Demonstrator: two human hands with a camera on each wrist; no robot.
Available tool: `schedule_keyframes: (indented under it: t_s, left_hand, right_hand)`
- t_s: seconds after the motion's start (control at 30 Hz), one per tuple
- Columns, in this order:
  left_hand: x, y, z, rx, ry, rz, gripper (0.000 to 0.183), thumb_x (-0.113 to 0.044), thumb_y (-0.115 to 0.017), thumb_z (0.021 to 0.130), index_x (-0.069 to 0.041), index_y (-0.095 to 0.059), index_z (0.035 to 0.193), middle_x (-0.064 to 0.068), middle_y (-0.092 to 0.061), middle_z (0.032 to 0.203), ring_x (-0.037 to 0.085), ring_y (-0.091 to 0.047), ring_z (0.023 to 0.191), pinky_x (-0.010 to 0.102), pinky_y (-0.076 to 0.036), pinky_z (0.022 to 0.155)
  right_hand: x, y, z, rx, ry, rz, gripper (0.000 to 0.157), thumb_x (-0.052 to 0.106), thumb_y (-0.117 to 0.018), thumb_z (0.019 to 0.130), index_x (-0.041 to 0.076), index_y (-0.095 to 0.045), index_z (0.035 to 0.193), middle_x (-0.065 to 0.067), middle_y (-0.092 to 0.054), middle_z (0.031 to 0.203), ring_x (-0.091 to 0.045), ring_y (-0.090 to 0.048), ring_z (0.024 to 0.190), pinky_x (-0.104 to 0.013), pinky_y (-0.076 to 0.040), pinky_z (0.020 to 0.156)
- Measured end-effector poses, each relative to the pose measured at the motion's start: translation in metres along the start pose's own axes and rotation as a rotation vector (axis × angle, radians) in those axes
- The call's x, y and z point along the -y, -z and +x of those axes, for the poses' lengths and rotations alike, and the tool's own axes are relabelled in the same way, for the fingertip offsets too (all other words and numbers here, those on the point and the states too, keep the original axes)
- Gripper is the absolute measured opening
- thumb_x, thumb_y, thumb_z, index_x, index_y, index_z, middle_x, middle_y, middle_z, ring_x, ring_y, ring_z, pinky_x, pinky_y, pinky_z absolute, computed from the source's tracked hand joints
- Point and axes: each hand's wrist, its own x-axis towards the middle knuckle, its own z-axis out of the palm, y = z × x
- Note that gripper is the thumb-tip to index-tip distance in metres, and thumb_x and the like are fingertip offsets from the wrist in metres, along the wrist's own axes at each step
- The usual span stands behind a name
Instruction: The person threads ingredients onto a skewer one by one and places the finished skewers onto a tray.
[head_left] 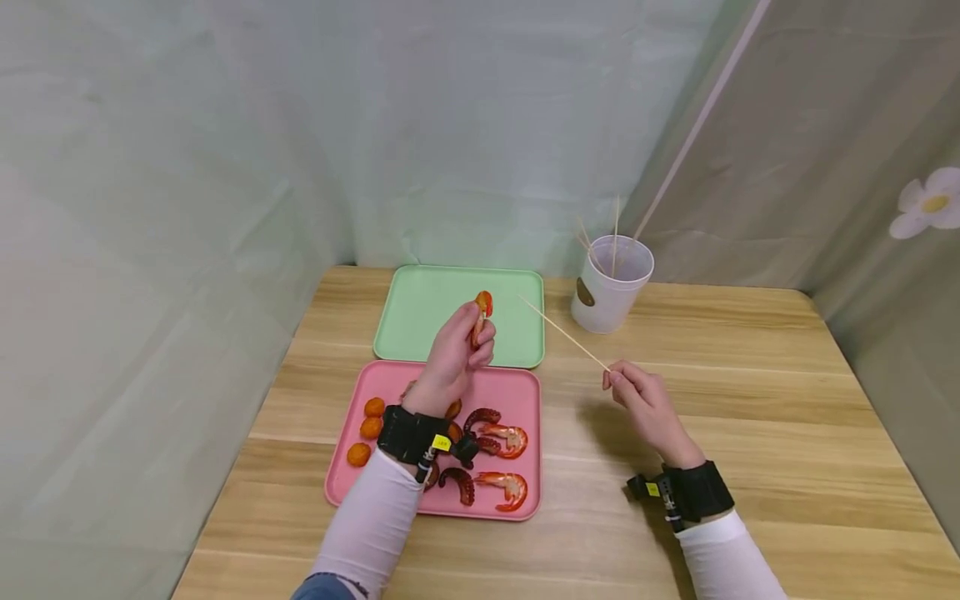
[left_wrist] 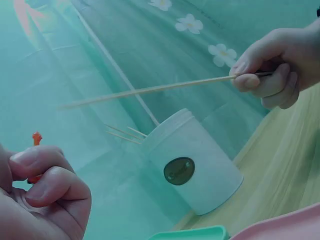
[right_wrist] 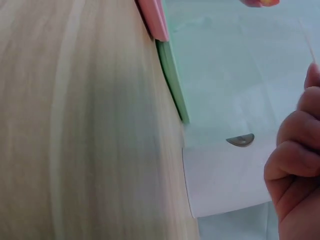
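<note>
My left hand (head_left: 453,354) pinches a shrimp (head_left: 484,302) above the near part of the green tray (head_left: 420,308); in the left wrist view only small orange bits of the shrimp (left_wrist: 36,138) show past the fingers. To the right, my right hand (head_left: 645,404) holds a thin wooden skewer (head_left: 566,335) near one end, its free tip pointing up and left toward the shrimp. Tip and shrimp are apart. In the left wrist view the skewer (left_wrist: 160,88) looks bare along its visible length. The right wrist view shows the curled fingers of the right hand (right_wrist: 300,150).
A pink tray (head_left: 525,392) in front of the green one holds orange balls (head_left: 371,427), octopus tentacles (head_left: 459,485) and shrimp (head_left: 512,490); the left forearm covers part of it. At the back right stands a white bucket (head_left: 603,304) with several skewers. Curtains hang behind the wooden table (head_left: 750,375).
</note>
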Motion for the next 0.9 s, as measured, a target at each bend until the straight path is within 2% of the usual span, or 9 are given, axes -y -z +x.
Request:
schedule_keyframes:
  t_s: [0.07,0.13,0.27,0.37,0.5,0.63,0.9]
  left_hand:
    - [0.0,0.001,0.0,0.016,-0.006,-0.047,0.024,-0.032,-0.028,0.12,-0.014,-0.037,0.106,-0.004,-0.037,0.071,0.007,-0.032,0.045,0.026,-0.022,0.052]
    - [0.0,0.003,0.0,0.022,-0.013,-0.065,0.025,-0.032,-0.027,0.12,-0.014,-0.038,0.107,-0.004,-0.036,0.071,0.007,-0.033,0.045,0.026,-0.022,0.052]
    - [0.001,0.005,0.001,0.029,-0.015,-0.072,0.027,-0.033,-0.024,0.12,-0.013,-0.039,0.111,-0.004,-0.034,0.073,0.007,-0.032,0.047,0.026,-0.022,0.053]
    - [0.001,0.004,0.0,0.03,-0.011,-0.053,0.028,-0.033,-0.024,0.12,-0.01,-0.039,0.114,-0.004,-0.034,0.074,0.008,-0.031,0.049,0.027,-0.022,0.056]
    - [0.001,0.002,-0.003,0.027,-0.018,0.007,0.027,-0.033,-0.028,0.12,-0.009,-0.039,0.112,-0.002,-0.034,0.075,0.009,-0.03,0.049,0.028,-0.023,0.057]
    - [0.002,0.0,-0.004,0.032,-0.036,0.067,0.027,-0.032,-0.032,0.119,-0.01,-0.036,0.105,-0.001,-0.033,0.075,0.009,-0.03,0.05,0.026,-0.026,0.057]
    - [0.002,-0.001,-0.002,0.022,-0.063,0.099,0.028,-0.031,-0.033,0.119,-0.012,-0.032,0.099,0.0,-0.033,0.075,0.01,-0.03,0.052,0.026,-0.027,0.057]
  right_hand:
    - [-0.007,0.0,-0.001,0.024,0.023,0.001,0.026,-0.008,-0.049,0.109,0.005,-0.068,0.095,0.008,-0.04,0.066,-0.007,-0.034,0.057,-0.03,-0.029,0.053]
    - [-0.004,-0.001,-0.001,0.056,0.039,0.0,0.027,-0.011,-0.049,0.107,0.004,-0.068,0.095,0.007,-0.039,0.067,-0.007,-0.034,0.058,-0.031,-0.03,0.053]
    - [-0.005,-0.002,-0.002,0.111,0.056,-0.021,0.027,-0.015,-0.051,0.104,0.003,-0.069,0.094,0.002,-0.047,0.071,-0.006,-0.038,0.063,-0.029,-0.033,0.057]
    - [-0.009,-0.003,-0.003,0.132,0.065,-0.054,0.027,-0.013,-0.054,0.104,0.006,-0.07,0.094,0.004,-0.055,0.077,-0.006,-0.043,0.067,-0.027,-0.037,0.061]
    - [-0.012,-0.005,-0.004,0.134,0.062,-0.06,0.025,-0.009,-0.055,0.106,0.007,-0.071,0.096,0.005,-0.057,0.079,-0.006,-0.043,0.067,-0.027,-0.038,0.062]
    - [-0.014,-0.005,-0.005,0.128,0.06,-0.045,0.025,-0.006,-0.056,0.106,0.01,-0.072,0.097,0.001,-0.06,0.08,-0.006,-0.042,0.067,-0.027,-0.038,0.062]
    - [-0.014,-0.004,-0.003,0.131,0.073,-0.072,0.025,-0.007,-0.055,0.107,0.009,-0.072,0.096,-0.009,-0.064,0.082,-0.008,-0.047,0.071,-0.026,-0.04,0.067]
